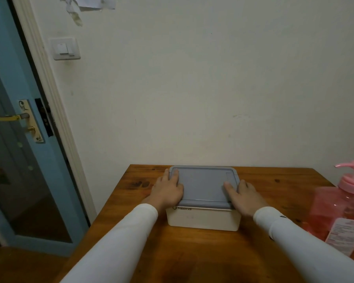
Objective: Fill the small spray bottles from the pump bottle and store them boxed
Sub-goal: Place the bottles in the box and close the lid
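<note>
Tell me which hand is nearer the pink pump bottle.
Right. The right hand rests on the box's grey lid at its right edge, on the side facing the pink pump bottle; the left hand rests on the lid's far-left edge.

Single head-worn wide-angle view, facing forward and slightly down across a wooden table [192, 252] toward a wall [192, 88]. Close range: forearms enter from the bottom edge. Edges look distorted, probably from the lens. No second view.

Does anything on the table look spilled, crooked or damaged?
Nothing stands out. The grey plastic lid sits flat on the white box, both hands on it; the pink pump bottle stands upright, no spill visible.
</note>
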Available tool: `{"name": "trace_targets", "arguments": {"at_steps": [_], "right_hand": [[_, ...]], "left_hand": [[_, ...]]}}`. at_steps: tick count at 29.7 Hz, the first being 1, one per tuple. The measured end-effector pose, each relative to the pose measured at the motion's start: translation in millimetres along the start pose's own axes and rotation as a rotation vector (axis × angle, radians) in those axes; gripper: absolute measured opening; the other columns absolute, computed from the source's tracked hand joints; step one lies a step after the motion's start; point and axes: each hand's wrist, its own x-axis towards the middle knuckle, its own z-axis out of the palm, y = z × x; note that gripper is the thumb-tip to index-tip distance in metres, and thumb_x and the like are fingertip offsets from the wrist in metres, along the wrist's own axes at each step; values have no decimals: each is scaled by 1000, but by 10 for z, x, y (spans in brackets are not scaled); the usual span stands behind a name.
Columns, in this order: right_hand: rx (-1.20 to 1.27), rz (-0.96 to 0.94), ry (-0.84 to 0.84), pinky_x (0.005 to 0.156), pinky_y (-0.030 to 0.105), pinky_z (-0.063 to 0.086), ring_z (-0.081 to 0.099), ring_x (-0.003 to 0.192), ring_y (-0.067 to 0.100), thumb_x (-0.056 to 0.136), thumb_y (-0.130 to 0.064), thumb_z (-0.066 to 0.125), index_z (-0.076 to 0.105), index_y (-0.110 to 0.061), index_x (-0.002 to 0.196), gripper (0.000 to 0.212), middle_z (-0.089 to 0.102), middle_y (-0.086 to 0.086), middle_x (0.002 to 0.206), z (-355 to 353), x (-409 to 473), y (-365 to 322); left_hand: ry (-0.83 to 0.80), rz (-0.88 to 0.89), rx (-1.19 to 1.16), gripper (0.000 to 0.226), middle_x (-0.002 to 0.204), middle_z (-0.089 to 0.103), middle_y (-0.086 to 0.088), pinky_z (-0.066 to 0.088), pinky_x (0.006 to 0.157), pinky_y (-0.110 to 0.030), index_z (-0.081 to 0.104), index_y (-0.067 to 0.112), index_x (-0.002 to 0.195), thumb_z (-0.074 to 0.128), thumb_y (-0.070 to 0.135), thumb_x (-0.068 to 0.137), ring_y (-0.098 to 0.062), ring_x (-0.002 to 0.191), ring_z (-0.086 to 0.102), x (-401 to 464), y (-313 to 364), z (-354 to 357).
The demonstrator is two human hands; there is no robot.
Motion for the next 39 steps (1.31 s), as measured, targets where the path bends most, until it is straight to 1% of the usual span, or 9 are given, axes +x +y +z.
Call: {"name": "trace_targets", "arguments": {"at_steps": [3,5,9,20,26,32,36,38,39], "right_hand": [[-72,-89,22,117,41,18,21,143,30,93,-61,23,20,-9,150,77,18,13,157,-101,60,-71],[-160,-161,3,118,36,7,7,147,25,96,-56,22,13,-10,152,73,7,10,160,-147,88,-134],[-278,-211,-74,117,31,-1,-2,148,21,99,-52,20,9,-9,152,69,-3,8,161,-136,194,-188],[-275,-161,-177,119,35,1,-8,148,22,97,-54,19,8,-13,153,70,-9,8,160,-5,296,-96],[-283,-159,-152,119,35,-1,-8,148,22,96,-58,18,5,-10,152,75,-10,8,160,-11,252,-156],[-291,-139,-188,120,36,-2,-10,148,23,96,-57,14,2,-9,152,75,-12,9,160,16,255,-178],[-194,-145,-156,121,40,2,-6,148,26,92,-58,5,14,-11,151,76,-4,10,160,34,308,-83],[-102,-192,-116,120,40,5,-1,148,28,96,-47,11,22,-10,148,65,5,10,160,24,293,-49],[10,-166,-94,120,39,7,2,148,25,96,-45,16,24,-11,148,63,8,8,160,11,259,-41]], "left_hand": [[-11,7,78,62,162,-4,-7,9,118,-50,3,31,153,23,51,98,-34,147,2,49,10,-10],[-27,6,103,64,162,-6,-6,8,118,-51,3,33,153,21,57,97,-34,147,1,54,26,-24],[-71,0,154,64,161,-11,-6,5,118,-51,3,37,152,18,63,95,-35,147,-1,82,60,-41],[-137,-34,188,65,161,-14,-6,9,117,-53,3,39,152,17,64,94,-37,146,4,61,86,-58],[-142,-43,198,67,160,-17,-5,15,116,-51,0,38,152,16,67,93,-39,145,10,52,121,-75],[-157,-57,183,68,160,-19,-4,14,117,-52,-2,39,151,15,68,93,-40,145,8,73,62,-33],[-137,-30,171,67,160,-17,-5,14,117,-52,-2,38,152,16,66,94,-39,146,6,104,78,-28],[-95,-9,117,67,161,-14,-4,14,116,-51,-2,37,152,20,64,95,-38,146,6,90,66,-20],[-58,2,59,68,161,-12,-4,15,116,-51,-1,36,152,24,63,95,-38,146,6,89,45,-12]]}}
